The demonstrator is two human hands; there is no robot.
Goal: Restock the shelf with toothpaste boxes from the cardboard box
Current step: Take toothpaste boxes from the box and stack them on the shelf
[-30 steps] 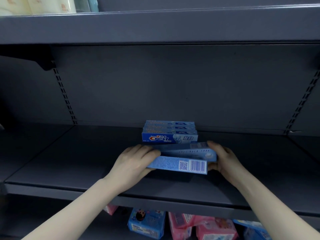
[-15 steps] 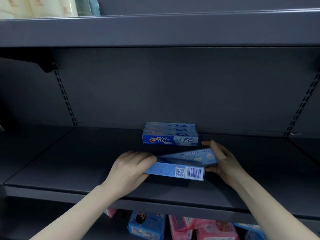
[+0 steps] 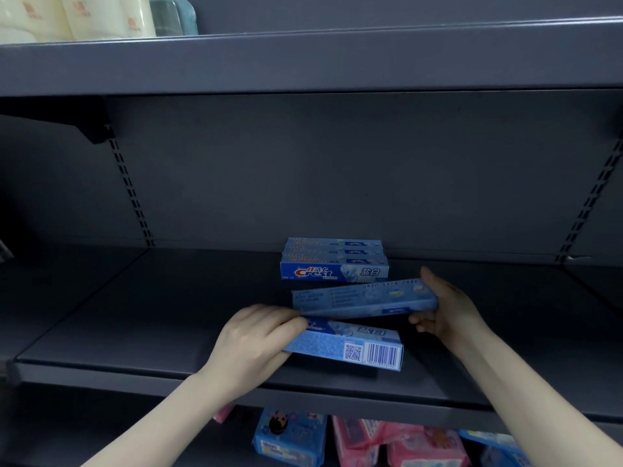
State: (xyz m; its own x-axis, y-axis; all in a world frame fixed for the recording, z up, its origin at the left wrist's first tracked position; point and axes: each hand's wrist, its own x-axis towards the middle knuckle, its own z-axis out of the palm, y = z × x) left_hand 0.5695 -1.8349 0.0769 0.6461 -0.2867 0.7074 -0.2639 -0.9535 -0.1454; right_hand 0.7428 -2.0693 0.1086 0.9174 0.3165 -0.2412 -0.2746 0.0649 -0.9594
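Beyond both grips: shelf [image 3: 101,332], mostly bare, open room on each side; front lip just below the wrists. Stack of toothpaste boxes [image 3: 333,261] at rear, apparently 4 placed. Left hand [image 3: 256,342] curled round 1 box [image 3: 350,345]; right hand [image 3: 445,308] pinches 1 tilted box [image 3: 364,299]. Cardboard box unseen; most restocking remains.
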